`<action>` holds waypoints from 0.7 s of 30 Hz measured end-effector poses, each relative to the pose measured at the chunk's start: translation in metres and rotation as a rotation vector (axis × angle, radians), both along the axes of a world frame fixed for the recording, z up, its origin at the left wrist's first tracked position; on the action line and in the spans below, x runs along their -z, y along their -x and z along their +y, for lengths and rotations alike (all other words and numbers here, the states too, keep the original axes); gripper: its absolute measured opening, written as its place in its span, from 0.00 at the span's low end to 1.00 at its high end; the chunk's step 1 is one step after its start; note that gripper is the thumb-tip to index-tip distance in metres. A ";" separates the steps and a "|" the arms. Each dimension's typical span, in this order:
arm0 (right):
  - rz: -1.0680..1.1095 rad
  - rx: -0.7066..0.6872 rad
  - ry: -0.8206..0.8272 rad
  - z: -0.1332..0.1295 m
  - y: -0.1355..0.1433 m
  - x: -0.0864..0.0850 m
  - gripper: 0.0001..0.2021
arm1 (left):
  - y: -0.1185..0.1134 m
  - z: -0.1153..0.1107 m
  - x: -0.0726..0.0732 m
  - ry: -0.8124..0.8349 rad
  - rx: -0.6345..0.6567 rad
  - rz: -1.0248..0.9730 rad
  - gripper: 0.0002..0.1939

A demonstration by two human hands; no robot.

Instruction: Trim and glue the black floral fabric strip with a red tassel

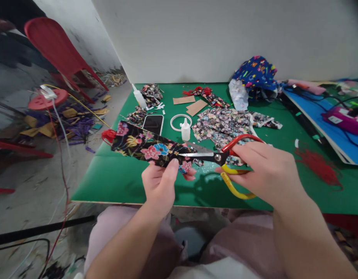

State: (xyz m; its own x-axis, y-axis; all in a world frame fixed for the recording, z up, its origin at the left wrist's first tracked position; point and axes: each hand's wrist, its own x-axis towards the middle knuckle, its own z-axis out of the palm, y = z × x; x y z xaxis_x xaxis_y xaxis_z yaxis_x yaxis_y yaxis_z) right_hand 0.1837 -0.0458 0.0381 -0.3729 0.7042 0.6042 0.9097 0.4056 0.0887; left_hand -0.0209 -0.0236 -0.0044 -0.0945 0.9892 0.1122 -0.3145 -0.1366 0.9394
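Note:
My left hand pinches a strip of black floral fabric between thumb and fingers, above the front of the green table. Red cord sticks out of the strip's left end. In my right hand is a pair of scissors with one red and one yellow handle. The scissor blades point left and lie across the right part of the fabric, close to my left thumb; whether cloth is between them I cannot tell. Behind the strip stands a small white squeeze bottle beside a white ring.
A phone, another bottle, brown card pieces and floral fabric lie on the green table. Red threads and a blue board are on the right. Red chair and a person are at left.

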 end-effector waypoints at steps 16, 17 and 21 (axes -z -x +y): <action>-0.019 0.022 -0.013 0.001 0.003 0.001 0.10 | 0.003 0.004 -0.003 0.027 0.057 0.043 0.09; -0.020 0.020 -0.013 0.001 0.002 0.001 0.10 | 0.003 0.005 -0.003 0.028 0.057 0.049 0.09; -0.018 0.014 -0.016 0.000 0.001 0.002 0.10 | 0.003 0.007 -0.004 0.039 0.045 0.069 0.10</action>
State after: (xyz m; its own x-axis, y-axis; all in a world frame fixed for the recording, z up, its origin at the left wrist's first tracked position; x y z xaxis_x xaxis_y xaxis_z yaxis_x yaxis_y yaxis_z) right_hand 0.1829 -0.0456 0.0365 -0.3734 0.7002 0.6085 0.9137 0.3908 0.1110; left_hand -0.0237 -0.0170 -0.0001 -0.0434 0.9960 0.0780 -0.2540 -0.0865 0.9633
